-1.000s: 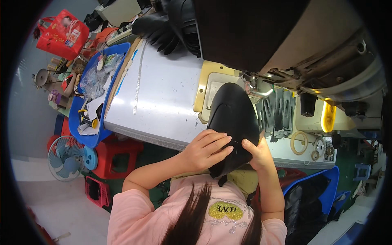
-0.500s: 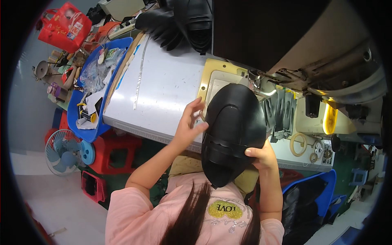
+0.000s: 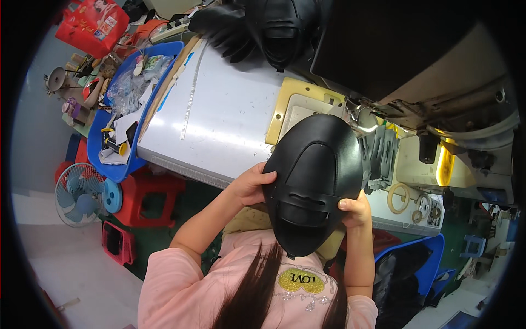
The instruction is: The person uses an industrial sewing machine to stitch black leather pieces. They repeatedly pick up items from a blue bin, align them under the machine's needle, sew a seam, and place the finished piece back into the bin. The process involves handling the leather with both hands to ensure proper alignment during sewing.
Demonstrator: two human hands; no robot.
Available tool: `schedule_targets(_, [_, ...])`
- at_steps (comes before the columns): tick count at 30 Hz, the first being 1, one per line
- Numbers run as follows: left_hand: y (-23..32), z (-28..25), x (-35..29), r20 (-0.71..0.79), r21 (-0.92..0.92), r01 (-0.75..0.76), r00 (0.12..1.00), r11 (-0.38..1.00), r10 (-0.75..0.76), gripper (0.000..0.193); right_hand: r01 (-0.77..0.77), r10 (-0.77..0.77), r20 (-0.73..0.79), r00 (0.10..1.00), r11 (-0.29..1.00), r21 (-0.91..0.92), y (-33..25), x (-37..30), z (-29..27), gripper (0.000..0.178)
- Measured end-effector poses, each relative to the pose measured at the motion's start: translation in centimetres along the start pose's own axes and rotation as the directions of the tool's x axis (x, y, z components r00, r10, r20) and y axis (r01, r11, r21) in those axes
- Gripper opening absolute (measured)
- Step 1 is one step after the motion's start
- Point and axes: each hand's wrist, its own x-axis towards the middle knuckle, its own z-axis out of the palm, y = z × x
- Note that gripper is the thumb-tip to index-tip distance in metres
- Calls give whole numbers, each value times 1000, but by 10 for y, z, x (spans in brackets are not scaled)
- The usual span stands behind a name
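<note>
A black leather loafer upper [image 3: 313, 167] is held up in front of my chest, its stitched toe piece facing up and its slotted strap across the lower part. On its left edge my left hand [image 3: 253, 183] is closed, with the thumb lying over the leather and the fingers hidden beneath. The right edge, near the strap, is in the grip of my right hand [image 3: 357, 211], thumb on top. Just beyond the upper is the yellow-edged bed plate [image 3: 278, 104] of a sewing machine [image 3: 466, 109], partly covered by the leather.
More black uppers [image 3: 279, 30] are piled at the back of the white table [image 3: 219, 104]. Grey pieces [image 3: 378, 153] hang beneath the machine's lamp. A blue basket [image 3: 98, 159] of scraps, a fan [image 3: 79, 194] and a red stool [image 3: 150, 200] stand left; a blue bin [image 3: 433, 263] stands right.
My left hand, raised with its fingers apart beside the upper, has come down and closed on its left edge. The upper has turned to show its front more squarely. The view has shifted slightly.
</note>
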Motion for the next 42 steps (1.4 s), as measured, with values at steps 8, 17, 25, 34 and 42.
schedule_targets(8, [5,13,-14,225,973,-200,714,-114,663,49,53,-60,-63,996,993,-108,-13,4,26,64])
schedule_targets(17, [13,73,15,833,268,-431,552,-862,-17,19,27,-41,-63,997,976,-214,-27,25,48,54])
schedule_targets(25, [40,70,68,892,375,-560,434,-739,124,19,132,-171,-140,975,960,-247,-48,42,41,33])
schedule_targets(34, [48,78,102,847,501,-538,465,-678,257,21,343,-448,-234,863,860,-378,-44,37,4,30])
schedule_targets(42, [51,82,106,828,539,-554,486,-635,279,20,298,-426,-240,872,852,-430,-53,43,-6,27])
